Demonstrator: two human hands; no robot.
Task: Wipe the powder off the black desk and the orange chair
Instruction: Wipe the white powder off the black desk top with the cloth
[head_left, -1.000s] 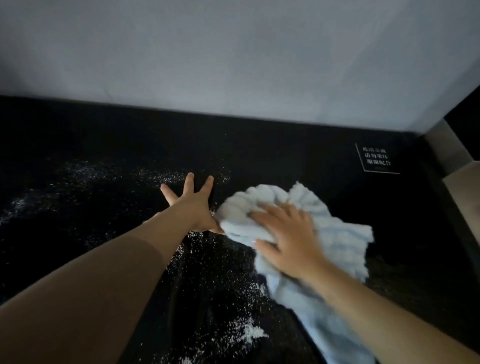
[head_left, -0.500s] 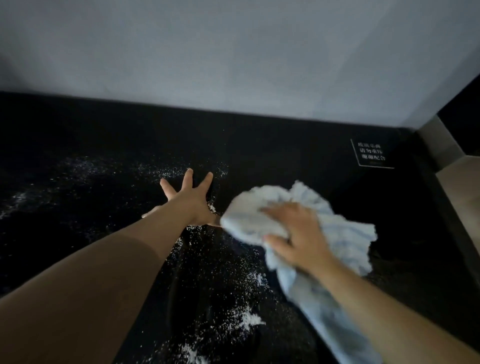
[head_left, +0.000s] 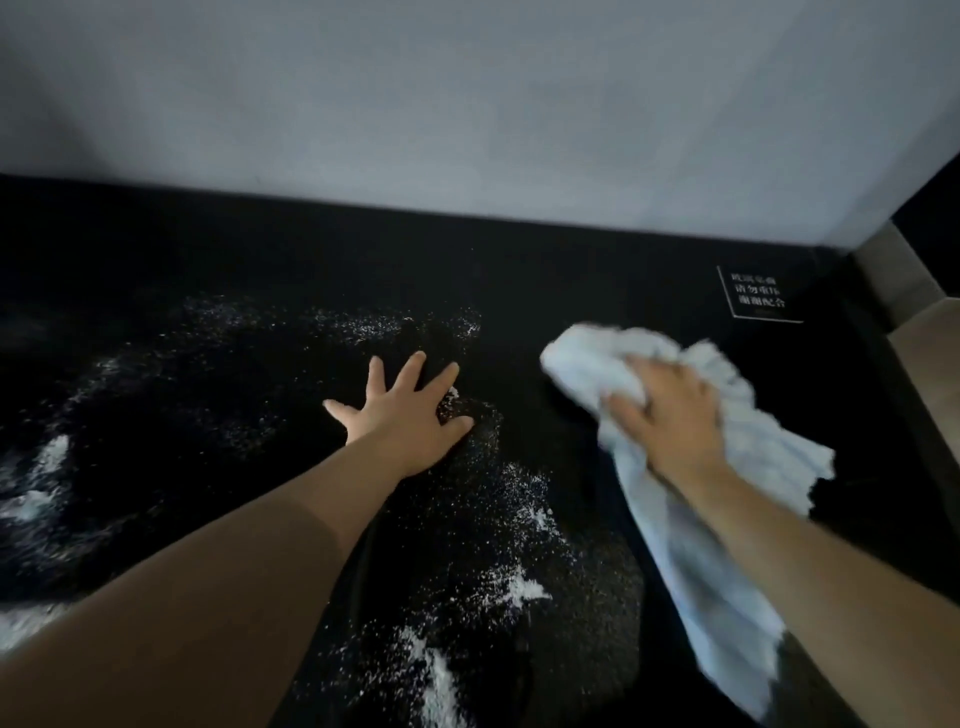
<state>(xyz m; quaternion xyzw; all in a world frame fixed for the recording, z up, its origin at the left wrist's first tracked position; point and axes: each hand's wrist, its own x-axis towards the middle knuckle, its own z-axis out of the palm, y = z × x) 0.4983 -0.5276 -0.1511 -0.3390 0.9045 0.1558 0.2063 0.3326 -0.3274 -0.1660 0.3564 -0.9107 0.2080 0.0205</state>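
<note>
Right hand (head_left: 670, 415) bunches pale blue terry cloth (head_left: 587, 358); left hand (head_left: 400, 415) splayed flat, empty, on black bench (head_left: 519, 270). Risk: left forearm smears white powder (head_left: 519, 587) beside it.

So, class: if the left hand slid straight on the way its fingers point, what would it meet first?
The left hand points toward the back: first the scattered powder on the black desk, then, seemingly, the grey wall.

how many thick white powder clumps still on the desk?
5, roughly. Two on the black desk at its far-left edge, three between the arms. Fine scatter elsewhere; the arms or the cloth may hide more.
</note>
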